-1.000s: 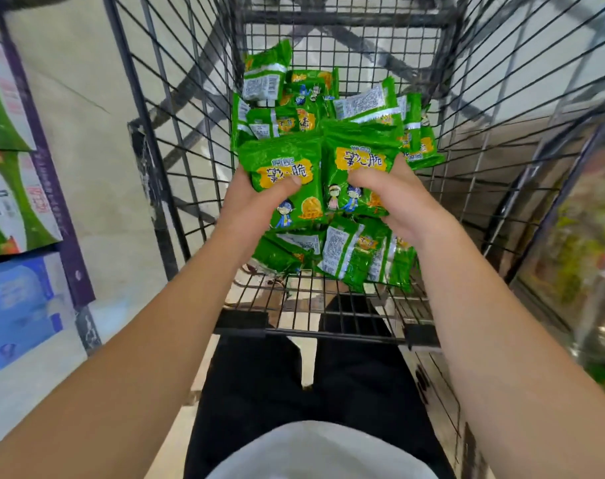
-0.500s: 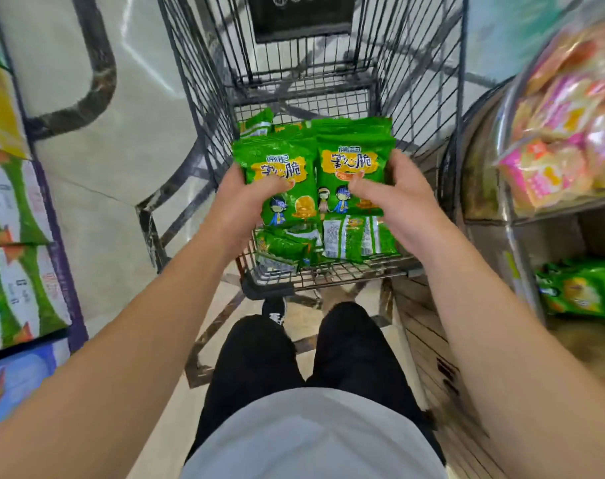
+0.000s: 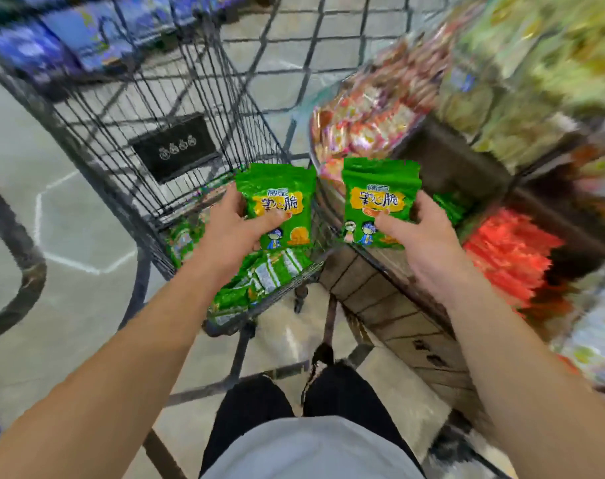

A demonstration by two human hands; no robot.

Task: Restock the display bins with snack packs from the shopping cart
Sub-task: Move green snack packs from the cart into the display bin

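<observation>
Green snack packs are clamped upright in your grips, one in your left hand (image 3: 233, 229) over the shopping cart (image 3: 176, 188), one in your right hand (image 3: 420, 236), nearer the display bins (image 3: 473, 216) just beyond and right.

my view of the display bins (image 3: 473, 108) smeared by motion blur, their packs unreadable, blue boxes (image 3: 69, 39) beyond the shopping cart (image 3: 163, 108) blurred too, both my forearms cut off at the bottom edge
</observation>
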